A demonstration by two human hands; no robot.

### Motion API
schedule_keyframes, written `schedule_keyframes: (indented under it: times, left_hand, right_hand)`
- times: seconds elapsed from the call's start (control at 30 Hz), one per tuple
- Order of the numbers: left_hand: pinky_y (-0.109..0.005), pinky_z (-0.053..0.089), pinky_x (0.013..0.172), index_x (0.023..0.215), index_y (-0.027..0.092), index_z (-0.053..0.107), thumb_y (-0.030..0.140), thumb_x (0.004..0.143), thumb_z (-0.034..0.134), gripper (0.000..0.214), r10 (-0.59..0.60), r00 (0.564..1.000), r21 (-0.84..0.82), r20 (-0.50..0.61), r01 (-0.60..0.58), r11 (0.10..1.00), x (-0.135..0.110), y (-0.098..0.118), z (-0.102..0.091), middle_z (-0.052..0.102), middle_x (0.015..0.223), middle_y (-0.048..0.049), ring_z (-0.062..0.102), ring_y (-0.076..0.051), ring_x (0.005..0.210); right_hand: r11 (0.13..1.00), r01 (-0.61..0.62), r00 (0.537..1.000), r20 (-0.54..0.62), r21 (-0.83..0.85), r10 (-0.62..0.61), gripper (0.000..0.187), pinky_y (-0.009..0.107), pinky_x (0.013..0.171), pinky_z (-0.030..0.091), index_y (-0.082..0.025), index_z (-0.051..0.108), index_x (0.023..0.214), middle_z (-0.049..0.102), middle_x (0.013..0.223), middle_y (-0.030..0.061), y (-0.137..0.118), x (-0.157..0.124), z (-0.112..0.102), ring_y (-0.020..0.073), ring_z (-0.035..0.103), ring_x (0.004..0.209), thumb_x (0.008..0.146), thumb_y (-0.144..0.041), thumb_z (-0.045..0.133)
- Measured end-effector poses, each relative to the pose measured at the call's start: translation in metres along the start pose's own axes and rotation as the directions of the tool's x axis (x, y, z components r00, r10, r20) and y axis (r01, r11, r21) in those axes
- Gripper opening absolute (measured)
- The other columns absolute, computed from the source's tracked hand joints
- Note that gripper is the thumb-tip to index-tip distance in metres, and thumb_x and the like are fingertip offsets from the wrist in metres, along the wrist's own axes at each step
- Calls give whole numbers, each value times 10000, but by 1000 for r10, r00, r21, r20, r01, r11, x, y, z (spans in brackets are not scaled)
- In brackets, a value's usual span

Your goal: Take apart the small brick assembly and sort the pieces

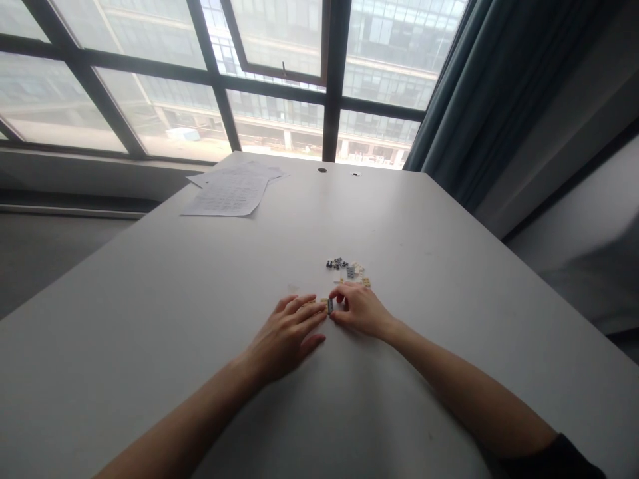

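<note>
My left hand (pixel 288 332) lies flat on the white table (pixel 200 319), fingers stretched out and pointing right, their tips touching a small tan brick piece (pixel 324 303). My right hand (pixel 360 310) is curled beside it, its thumb and fingers pinched on a small grey brick piece (pixel 330 306) that stands against the tan one. Just beyond the hands lies a loose pile of small black, grey and tan bricks (pixel 349 269).
Several printed paper sheets (pixel 232 189) lie at the table's far left. Two small round holes (pixel 322 170) sit near the far edge. A large window (pixel 249 80) fills the back, with a dark curtain (pixel 479 100) at the right.
</note>
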State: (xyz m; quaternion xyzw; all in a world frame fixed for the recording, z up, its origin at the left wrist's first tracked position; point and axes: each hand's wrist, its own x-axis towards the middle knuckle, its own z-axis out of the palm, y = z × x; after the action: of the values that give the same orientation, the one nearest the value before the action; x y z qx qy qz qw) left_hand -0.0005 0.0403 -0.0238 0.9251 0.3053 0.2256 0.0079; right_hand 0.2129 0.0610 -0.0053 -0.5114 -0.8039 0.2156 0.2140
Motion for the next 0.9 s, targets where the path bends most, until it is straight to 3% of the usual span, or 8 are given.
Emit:
schedule_keyframes:
  times: [0.53, 0.63, 0.73, 0.9]
  left_hand:
    - [-437, 312, 1036, 1235, 217, 567, 307, 904, 513, 347, 5, 1000, 20, 21, -5, 1000, 0, 2, 0, 603, 1267, -78, 476, -265, 1235]
    - [-437, 341, 1024, 1246, 222, 555, 313, 898, 525, 360, 4, 1000, 24, -24, -4, 1000, 0, 1, -1, 603, 1261, -86, 488, -261, 1223]
    - [-422, 378, 996, 1212, 221, 563, 301, 883, 551, 339, -18, 993, 11, -113, 19, 1000, 0, 0, -3, 608, 1246, -88, 503, -250, 1199]
    - [-409, 413, 950, 1129, 207, 572, 265, 869, 550, 267, -148, 950, -21, -274, 148, 989, -1, -6, -3, 612, 1199, -93, 529, -242, 1144]
  right_hand:
    - [1000, 22, 1000, -8, -1, -22, 229, 280, 752, 406, -195, 656, 933, 595, 817, 16, -1, -1, 3, 158, 540, 783, 708, -159, 680]
    - [1000, 24, 999, -32, 2, -24, 357, 291, 768, 422, -192, 625, 1052, 598, 853, 17, -1, -2, 0, 158, 544, 786, 708, -209, 719]
    - [1000, 5, 991, -137, -13, -7, 512, 306, 795, 438, -196, 559, 1187, 594, 932, 32, 5, -1, -10, 167, 548, 824, 715, -278, 740]
    - [991, -97, 962, -265, -87, 71, 326, 324, 876, 431, -198, 630, 1087, 592, 983, 53, 31, 4, -34, 187, 550, 921, 765, -214, 676]
